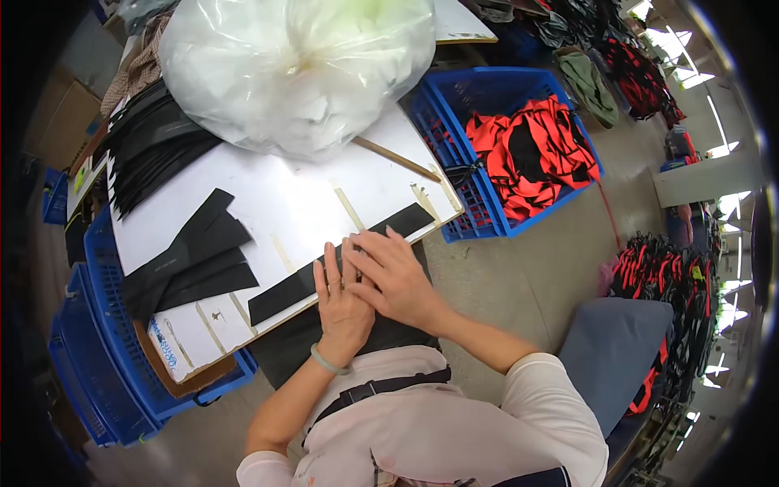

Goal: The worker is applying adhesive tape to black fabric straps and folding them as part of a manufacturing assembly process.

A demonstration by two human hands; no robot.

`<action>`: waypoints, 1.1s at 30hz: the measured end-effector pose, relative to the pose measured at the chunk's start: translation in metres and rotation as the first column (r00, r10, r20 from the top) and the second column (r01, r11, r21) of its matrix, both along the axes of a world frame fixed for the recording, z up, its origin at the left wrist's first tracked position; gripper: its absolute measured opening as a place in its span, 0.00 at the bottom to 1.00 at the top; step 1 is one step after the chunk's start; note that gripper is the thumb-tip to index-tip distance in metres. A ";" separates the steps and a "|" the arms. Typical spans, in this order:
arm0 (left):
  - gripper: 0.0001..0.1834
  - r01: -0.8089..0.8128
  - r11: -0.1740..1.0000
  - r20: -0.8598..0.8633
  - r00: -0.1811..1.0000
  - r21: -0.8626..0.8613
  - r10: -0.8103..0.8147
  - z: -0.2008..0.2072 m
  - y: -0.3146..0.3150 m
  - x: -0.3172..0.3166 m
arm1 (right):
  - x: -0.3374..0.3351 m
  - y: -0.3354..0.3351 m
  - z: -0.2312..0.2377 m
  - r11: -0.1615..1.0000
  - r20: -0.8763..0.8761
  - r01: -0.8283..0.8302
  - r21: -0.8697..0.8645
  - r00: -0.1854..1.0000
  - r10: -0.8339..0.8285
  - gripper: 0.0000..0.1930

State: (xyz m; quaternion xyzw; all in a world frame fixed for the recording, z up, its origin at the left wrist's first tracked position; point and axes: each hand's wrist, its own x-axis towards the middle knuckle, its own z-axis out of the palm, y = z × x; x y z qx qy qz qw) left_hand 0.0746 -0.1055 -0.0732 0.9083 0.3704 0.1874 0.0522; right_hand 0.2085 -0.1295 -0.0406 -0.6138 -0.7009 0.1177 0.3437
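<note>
A long black fabric strip (284, 299) lies slantwise along the near edge of the white-topped table (300, 195). Both hands rest flat over its middle, where they hide part of it. My left hand (344, 307), with a pale bangle at the wrist, has its fingers stretched out on the strip. Partly across it lies my right hand (398, 280), fingers extended and slightly apart, touching the left fingers. To the left, several black strips (199, 252) lie fanned out and overlapping. Behind those is a thick pile of similar black pieces (158, 142).
A big translucent plastic bag (300, 73) covers the table's far side, beside a wooden stick (398, 158). Right of the table, a blue crate (519, 223) holds red and black pieces (527, 154). Blue baskets (122, 325) stand at the left. A grey covered stack (613, 349) is at my right.
</note>
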 end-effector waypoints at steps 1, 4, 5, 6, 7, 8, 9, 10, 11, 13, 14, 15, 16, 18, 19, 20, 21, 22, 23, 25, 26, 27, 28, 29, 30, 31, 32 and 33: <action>0.26 -0.004 1.000 -0.012 1.000 -0.013 0.003 0.002 0.000 -0.001 | -0.002 -0.001 0.002 1.000 -0.056 -0.003 -0.018 0.998 0.002 0.22; 0.26 0.004 1.000 -0.005 1.000 -0.010 -0.004 0.004 0.002 -0.004 | -0.001 -0.002 -0.005 1.000 -0.129 0.002 -0.016 0.992 -0.004 0.24; 0.26 0.022 0.999 0.035 0.999 -0.029 -0.021 0.005 0.003 -0.004 | 0.001 -0.003 -0.007 1.000 -0.185 0.019 -0.018 0.982 -0.022 0.23; 0.26 0.029 0.998 0.069 0.997 -0.057 -0.025 0.006 0.004 -0.003 | 0.004 -0.005 -0.009 0.999 -0.191 0.041 -0.015 0.981 -0.043 0.22; 0.26 0.016 0.999 0.065 0.998 -0.052 -0.013 0.006 0.007 -0.003 | 0.008 -0.006 -0.011 0.998 -0.227 0.061 -0.016 0.972 -0.063 0.20; 0.26 0.043 0.998 0.070 0.997 -0.046 -0.040 0.007 0.011 -0.003 | 0.011 -0.005 -0.014 0.997 -0.307 0.075 -0.024 0.948 -0.079 0.19; 0.26 0.073 0.996 0.074 0.995 -0.042 -0.069 0.006 0.012 -0.004 | 0.013 -0.004 -0.015 0.995 -0.385 0.090 -0.037 0.918 -0.097 0.17; 0.27 0.066 0.997 0.055 0.996 -0.032 -0.064 0.007 0.011 -0.005 | 0.016 -0.003 -0.016 0.996 -0.387 0.084 -0.035 0.918 -0.091 0.17; 0.27 0.061 0.998 0.055 0.997 -0.030 -0.059 0.007 0.012 -0.005 | 0.020 -0.001 -0.015 0.982 -0.347 0.190 -0.015 0.920 -0.184 0.16; 0.27 0.063 0.998 0.068 0.996 -0.027 -0.061 0.008 0.012 -0.006 | 0.026 -0.002 -0.017 0.954 -0.303 0.300 0.008 0.910 -0.283 0.15; 0.27 0.061 0.998 0.070 0.996 -0.026 -0.059 0.008 0.013 -0.007 | 0.029 -0.002 -0.020 0.945 -0.267 0.327 0.019 0.913 -0.310 0.13; 0.27 0.046 0.999 0.068 0.997 -0.016 -0.045 0.008 0.013 -0.009 | 0.029 -0.001 -0.024 0.938 -0.235 0.344 0.030 0.915 -0.328 0.12; 0.27 0.026 1.000 0.064 0.998 -0.005 -0.026 0.009 0.015 -0.013 | 0.025 0.001 -0.027 0.944 -0.186 0.321 0.079 0.935 -0.302 0.13; 0.27 0.004 1.000 0.109 0.994 0.011 -0.005 0.010 0.017 -0.016 | 0.022 0.000 -0.025 0.948 -0.166 0.311 0.073 0.941 -0.296 0.13; 0.28 -0.008 0.999 0.153 0.988 0.031 0.003 0.011 0.021 -0.016 | 0.023 0.002 -0.027 0.948 -0.147 0.311 0.069 0.943 -0.299 0.13; 0.26 0.041 0.999 0.209 0.977 -0.021 -0.035 0.013 0.025 -0.014 | 0.027 0.001 -0.025 0.943 -0.149 0.331 0.039 0.935 -0.322 0.12; 0.25 0.087 0.994 0.266 0.962 -0.065 -0.067 0.016 0.030 -0.010 | 0.032 -0.001 -0.020 0.939 -0.151 0.345 0.011 0.928 -0.339 0.12; 0.23 0.110 0.991 0.319 0.944 -0.072 -0.082 0.019 0.031 -0.006 | 0.036 -0.003 -0.017 0.938 -0.207 0.346 0.014 0.919 -0.336 0.11; 0.22 0.150 0.986 0.385 0.916 -0.076 -0.110 0.025 0.032 -0.003 | 0.040 -0.005 -0.008 0.928 -0.266 0.373 -0.013 0.893 -0.363 0.11; 0.19 0.181 0.975 0.301 0.944 -0.127 -0.136 0.043 0.031 -0.012 | 0.042 -0.003 0.005 0.925 -0.363 0.376 -0.052 0.856 -0.368 0.10; 0.18 0.181 0.981 0.280 0.948 -0.075 -0.153 0.053 0.035 -0.024 | 0.037 0.004 0.015 0.931 -0.403 0.362 -0.051 0.845 -0.351 0.10; 0.18 0.168 0.983 0.284 0.948 -0.069 -0.142 0.070 0.045 -0.035 | 0.037 0.006 0.027 0.926 -0.426 0.375 -0.050 0.830 -0.360 0.10; 0.18 0.161 0.987 0.262 0.952 -0.001 -0.155 0.088 0.059 -0.052 | 0.036 0.010 0.033 0.931 -0.454 0.365 -0.019 0.826 -0.333 0.09; 0.18 0.149 0.986 0.231 0.959 0.069 -0.161 0.103 0.075 -0.073 | 0.033 0.017 0.039 0.937 -0.489 0.349 0.014 0.820 -0.298 0.09; 0.18 0.109 0.981 0.217 0.966 0.159 -0.142 0.109 0.095 -0.095 | 0.033 0.024 0.042 0.942 -0.481 0.330 0.064 0.837 -0.260 0.09; 0.19 0.066 0.966 0.196 0.974 0.249 -0.117 0.116 0.113 -0.118 | 0.025 0.035 0.047 0.947 -0.485 0.314 0.072 0.840 -0.242 0.09; 0.19 0.026 0.983 0.189 0.980 0.183 -0.061 0.114 0.130 -0.143 | 0.011 0.049 0.054 0.968 -0.463 0.235 0.091 0.870 -0.168 0.08; 0.19 -0.019 0.993 0.179 0.984 0.118 -0.002 0.106 0.140 -0.165 | -0.007 0.065 0.062 0.982 -0.440 0.153 0.111 0.894 -0.090 0.08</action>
